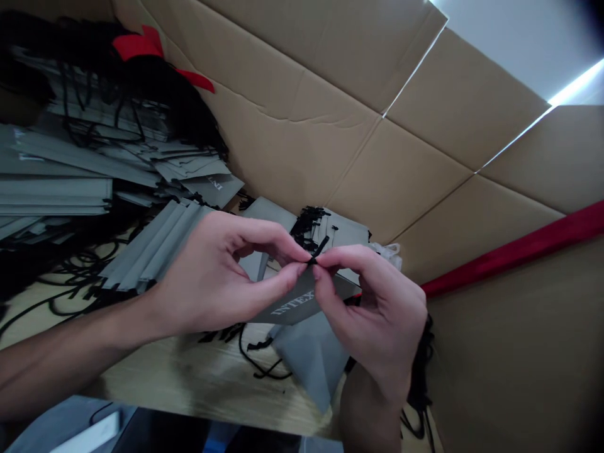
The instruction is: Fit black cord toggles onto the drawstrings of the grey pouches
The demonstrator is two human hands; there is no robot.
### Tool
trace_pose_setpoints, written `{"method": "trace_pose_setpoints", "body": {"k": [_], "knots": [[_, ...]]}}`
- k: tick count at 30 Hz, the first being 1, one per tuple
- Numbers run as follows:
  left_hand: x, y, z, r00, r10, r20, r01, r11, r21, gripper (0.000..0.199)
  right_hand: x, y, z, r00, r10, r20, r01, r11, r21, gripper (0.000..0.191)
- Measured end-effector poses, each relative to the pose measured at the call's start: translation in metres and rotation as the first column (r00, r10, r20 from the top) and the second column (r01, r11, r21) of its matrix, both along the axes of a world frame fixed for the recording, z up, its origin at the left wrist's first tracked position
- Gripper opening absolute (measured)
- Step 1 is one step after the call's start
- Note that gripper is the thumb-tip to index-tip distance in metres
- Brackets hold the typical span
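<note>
My left hand (236, 270) and my right hand (372, 296) meet at the middle of the head view. Thumb and forefinger of each pinch a short black cord (321, 248), whose loose end sticks up between the fingertips. Right below hangs a grey bag (295, 302) with white "INTEX" lettering, partly hidden by both hands; I cannot tell how the cord joins it. Under it, another grey bag (314, 355) lies on the wooden table (212, 377) with black cord beside it.
Stacks of grey bags (56, 195) and a heap of black cords (179, 94) with a red band (136, 47) fill the left. A row of grey bags (155, 245) leans behind my left hand. Cardboard walls (302, 113) enclose the back and right; a dark red strip (519, 248) crosses the right one.
</note>
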State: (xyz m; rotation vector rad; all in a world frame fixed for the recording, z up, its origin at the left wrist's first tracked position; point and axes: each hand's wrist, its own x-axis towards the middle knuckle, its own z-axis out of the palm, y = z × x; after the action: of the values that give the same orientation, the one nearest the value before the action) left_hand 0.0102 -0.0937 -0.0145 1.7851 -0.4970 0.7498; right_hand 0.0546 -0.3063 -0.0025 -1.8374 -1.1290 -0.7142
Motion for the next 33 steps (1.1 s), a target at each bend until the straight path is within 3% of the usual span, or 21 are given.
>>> {"method": "trace_pose_setpoints", "body": {"k": [6,10,14,19,24,28,33], "knots": [[0.004,0.004,0.005,0.999,-0.035,0.041,0.030,0.994,0.102,0.011,0.000,0.001,0.000,1.000,0.000,0.018,0.000,1.000,0.000,0.020],[0.007,0.008,0.007,0.990,-0.070,0.118,0.049,0.984,0.173,0.009,0.002,-0.001,-0.001,0.998,0.013,-0.060,-0.014,1.000,-0.012,0.023],[0.007,0.013,0.005,0.963,-0.012,0.268,-0.062,0.962,0.265,0.008,0.003,-0.001,-0.003,0.983,-0.006,-0.183,0.013,0.999,0.034,0.023],[0.005,0.016,-0.003,0.924,0.035,0.382,-0.206,0.886,0.416,0.003,0.003,0.000,-0.003,0.959,-0.031,-0.280,0.035,0.999,0.009,0.020],[0.002,0.019,-0.008,0.901,0.041,0.432,-0.296,0.787,0.541,0.006,0.001,0.002,-0.002,0.959,-0.051,-0.277,0.042,0.998,-0.038,0.016],[0.003,0.018,-0.011,0.875,0.025,0.483,-0.311,0.794,0.523,0.008,-0.001,0.003,-0.003,0.969,-0.044,-0.241,0.036,0.999,-0.038,0.018],[0.005,0.015,-0.013,0.868,0.090,0.489,-0.342,0.823,0.454,0.013,-0.005,0.003,-0.004,0.975,-0.039,-0.218,0.040,0.999,-0.003,0.020]]}}
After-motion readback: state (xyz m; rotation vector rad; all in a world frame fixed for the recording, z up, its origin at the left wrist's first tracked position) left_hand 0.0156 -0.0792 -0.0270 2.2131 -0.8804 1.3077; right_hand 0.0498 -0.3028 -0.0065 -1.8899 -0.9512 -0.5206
